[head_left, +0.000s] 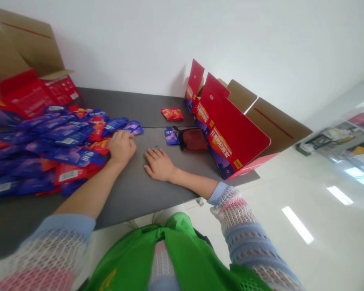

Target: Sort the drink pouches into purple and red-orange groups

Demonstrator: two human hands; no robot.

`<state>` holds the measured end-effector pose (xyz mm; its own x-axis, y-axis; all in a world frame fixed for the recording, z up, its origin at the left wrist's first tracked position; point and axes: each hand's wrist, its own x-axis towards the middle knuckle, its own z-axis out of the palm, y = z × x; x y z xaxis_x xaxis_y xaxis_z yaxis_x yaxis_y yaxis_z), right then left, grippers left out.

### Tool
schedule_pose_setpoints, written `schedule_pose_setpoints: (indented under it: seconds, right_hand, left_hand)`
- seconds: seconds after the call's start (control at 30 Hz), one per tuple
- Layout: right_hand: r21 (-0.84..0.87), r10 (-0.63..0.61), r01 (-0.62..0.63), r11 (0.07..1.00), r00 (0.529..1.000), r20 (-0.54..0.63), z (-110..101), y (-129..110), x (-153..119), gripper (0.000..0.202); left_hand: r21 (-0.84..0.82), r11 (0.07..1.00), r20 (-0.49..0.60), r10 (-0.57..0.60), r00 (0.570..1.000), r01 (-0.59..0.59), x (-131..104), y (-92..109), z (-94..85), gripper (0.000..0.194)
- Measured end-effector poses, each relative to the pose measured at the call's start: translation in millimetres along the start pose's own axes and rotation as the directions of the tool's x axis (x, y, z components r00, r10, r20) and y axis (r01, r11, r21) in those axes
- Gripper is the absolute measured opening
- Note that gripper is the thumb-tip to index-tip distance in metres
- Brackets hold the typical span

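A large pile of blue and red sachets [69, 137] covers the left part of the dark grey table [133, 178]. At the pile's right edge is my left hand [122, 147], its fingers curled; whatever they might hold is hidden. My right hand [159, 164] rests palm down on the bare tabletop, fingers a little spread, holding nothing. Beyond it lie a blue sachet [171, 136] and a dark red pouch [194, 140] with a black strap. Farther back is a small group of red sachets [172, 114].
Open red cartons [221, 133] with raised flaps stand along the table's right end. More open cartons [30, 91] stand at the back left. A white wall [157, 44] runs behind the table. Shelving with goods [342, 141] is at the far right.
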<state>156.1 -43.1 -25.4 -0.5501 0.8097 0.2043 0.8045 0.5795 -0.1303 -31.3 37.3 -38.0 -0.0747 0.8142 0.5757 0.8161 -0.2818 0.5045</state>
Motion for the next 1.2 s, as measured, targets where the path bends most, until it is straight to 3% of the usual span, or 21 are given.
schedule_pose_setpoints:
  seconds: [0.2, 0.37, 0.53, 0.63, 0.7, 0.77, 0.83, 0.93, 1.03, 1.1, 1.2]
  right_hand:
    - [0.052, -0.1, 0.098, 0.994, 0.994, 0.041, 1, 17, -2, 0.062]
    - [0.081, -0.135, 0.129, 0.988, 0.989, 0.064, 2, 23, 0, 0.063]
    - [0.137, -0.144, 0.139, 0.981, 0.989, 0.024, 8, 29, 4, 0.066]
    - [0.321, -0.129, 0.147, 0.936, 0.989, -0.077, 9, 43, 13, 0.064]
    - [0.473, 0.034, 0.052, 0.879, 0.985, -0.172, 7, 54, 19, 0.05]
    - [0.589, 0.25, -0.057, 0.806, 0.935, -0.252, 2, 61, 20, 0.039]
    - [0.656, 0.357, -0.075, 0.751, 0.882, -0.307, -3, 63, 17, 0.034]
    - [0.734, 0.341, -0.006, 0.679, 0.888, -0.308, -7, 56, 11, 0.033]
    - [0.823, 0.299, 0.003, 0.568, 0.931, -0.21, -5, 44, 10, 0.038]
    - [0.894, 0.252, -0.028, 0.447, 0.963, -0.096, 0, 37, 12, 0.044]
    - [0.968, 0.131, -0.109, 0.227, 0.988, 0.08, 8, 27, 14, 0.056]
  left_hand:
    - [0.099, 0.994, 0.018, -0.058, 0.998, 0.056, 20, -1, 16.2, 0.043]
    - [0.149, 0.98, 0.018, -0.135, 0.991, 0.131, 22, -7, 25.5, 0.034]
    - [0.189, 0.982, 0.038, -0.011, 0.999, 0.003, 17, -9, 20.5, 0.02]
    - [0.176, 0.976, 0.079, 0.116, 0.99, -0.128, 16, -6, 13.1, 0.014]
    - [0.131, 0.975, 0.064, 0.173, 0.983, -0.18, 15, -2, 7.9, 0.013]
    - [0.098, 0.978, 0.021, 0.185, 0.983, -0.186, 12, 2, 3.0, 0.014]
    - [0.08, 0.986, -0.031, 0.15, 0.988, -0.147, 7, 5, -1.4, 0.016]
    - [-0.001, 0.998, -0.117, 0.064, 0.991, -0.065, 1, 12, -5.8, 0.018]
    - [-0.241, 0.97, -0.238, -0.012, 0.971, -0.047, -3, 23, -5.8, 0.025]
    - [-0.421, 0.906, -0.31, -0.099, 0.946, -0.043, -4, 34, -4.3, 0.029]
    - [-0.554, 0.832, -0.322, -0.211, 0.923, -0.004, -8, 51, -3.0, 0.029]
